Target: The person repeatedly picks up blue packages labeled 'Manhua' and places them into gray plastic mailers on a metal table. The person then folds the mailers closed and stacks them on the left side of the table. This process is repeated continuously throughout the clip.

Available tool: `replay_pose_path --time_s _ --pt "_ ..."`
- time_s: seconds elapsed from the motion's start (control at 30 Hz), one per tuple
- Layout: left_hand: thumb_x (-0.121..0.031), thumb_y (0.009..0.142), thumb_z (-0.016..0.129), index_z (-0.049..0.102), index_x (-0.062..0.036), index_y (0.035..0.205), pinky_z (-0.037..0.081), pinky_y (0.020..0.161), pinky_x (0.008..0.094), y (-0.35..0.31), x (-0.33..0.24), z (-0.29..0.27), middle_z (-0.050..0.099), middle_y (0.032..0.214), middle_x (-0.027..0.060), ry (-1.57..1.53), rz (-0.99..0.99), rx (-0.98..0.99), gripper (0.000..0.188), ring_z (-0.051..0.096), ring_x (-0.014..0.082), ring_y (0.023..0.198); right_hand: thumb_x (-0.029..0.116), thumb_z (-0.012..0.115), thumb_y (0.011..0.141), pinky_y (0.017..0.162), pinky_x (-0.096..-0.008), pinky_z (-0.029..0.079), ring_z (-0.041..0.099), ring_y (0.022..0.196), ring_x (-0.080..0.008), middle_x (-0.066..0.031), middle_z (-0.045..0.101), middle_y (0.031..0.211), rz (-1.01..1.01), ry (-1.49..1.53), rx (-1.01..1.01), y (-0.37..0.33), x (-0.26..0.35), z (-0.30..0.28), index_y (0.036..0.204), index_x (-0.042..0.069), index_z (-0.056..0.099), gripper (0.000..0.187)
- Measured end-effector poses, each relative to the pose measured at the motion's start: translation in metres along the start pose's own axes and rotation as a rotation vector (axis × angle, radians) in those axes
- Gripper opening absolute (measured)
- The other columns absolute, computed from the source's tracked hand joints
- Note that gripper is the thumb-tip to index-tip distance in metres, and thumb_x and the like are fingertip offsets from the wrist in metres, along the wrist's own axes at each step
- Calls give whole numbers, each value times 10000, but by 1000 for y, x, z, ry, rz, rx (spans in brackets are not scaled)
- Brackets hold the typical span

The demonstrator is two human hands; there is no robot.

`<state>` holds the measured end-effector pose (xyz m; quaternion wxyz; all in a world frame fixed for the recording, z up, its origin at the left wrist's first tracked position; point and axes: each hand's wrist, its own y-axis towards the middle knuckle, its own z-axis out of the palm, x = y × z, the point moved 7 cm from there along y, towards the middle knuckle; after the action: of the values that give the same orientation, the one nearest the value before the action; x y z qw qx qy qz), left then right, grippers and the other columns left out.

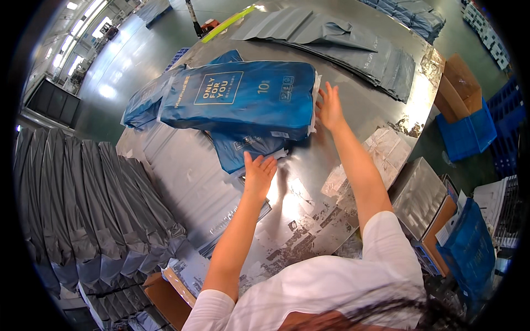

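Observation:
A large blue plastic-wrapped package (248, 99) with pale printing lies on top of other blue packages on the metal table (298, 220). Beneath its near side sticks out another blue package (248, 148), and a further one (144, 102) shows at its left end. My right hand (330, 107) is at the big package's right end, fingers spread and pointing away from me; whether it touches cannot be made out. Below the near edge, my left hand (259, 170) hovers beside the lower package, palm turned inward and fingers stretched out. Neither hand grips anything.
Flat grey plastic bags (353, 52) lie stacked at the table's far side, with more grey bags (187, 174) at its left. Many grey wrapped packs (94, 204) stand left of the table. At right are a cardboard box (458, 88), a blue bin (466, 129) and another blue bag (469, 248).

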<state>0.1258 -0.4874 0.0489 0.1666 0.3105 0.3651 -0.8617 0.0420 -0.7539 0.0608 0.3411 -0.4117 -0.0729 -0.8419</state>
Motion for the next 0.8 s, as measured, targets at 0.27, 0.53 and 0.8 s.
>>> replay_pose_path --time_s 0.27,0.53,0.8 --pt "-645 790 410 222 82 1297 276 1008 403 -16 -15 -13 305 1307 278 175 -27 -12 906 345 351 1209 649 343 799 952 -606 149 119 1305 -301 -67 176 1430 -34 -422 -68 45 19 8 1358 219 260 710" --pt "-460 790 544 320 -3 1274 348 957 401 -36 -42 -68 443 1237 150 50 239 -139 703 448 281 1119 226 642 748 920 -389 338 343 1171 -201 -67 388 1227 -326 -639 228 -112 -63 39 1280 80 348 625" --pt "-343 755 582 410 -51 1206 378 911 430 -106 -99 -68 496 1171 126 -40 115 -31 565 481 269 1065 71 697 656 950 -375 315 344 1173 -201 -86 369 1227 -421 -343 316 -168 -38 98 1282 75 324 728"
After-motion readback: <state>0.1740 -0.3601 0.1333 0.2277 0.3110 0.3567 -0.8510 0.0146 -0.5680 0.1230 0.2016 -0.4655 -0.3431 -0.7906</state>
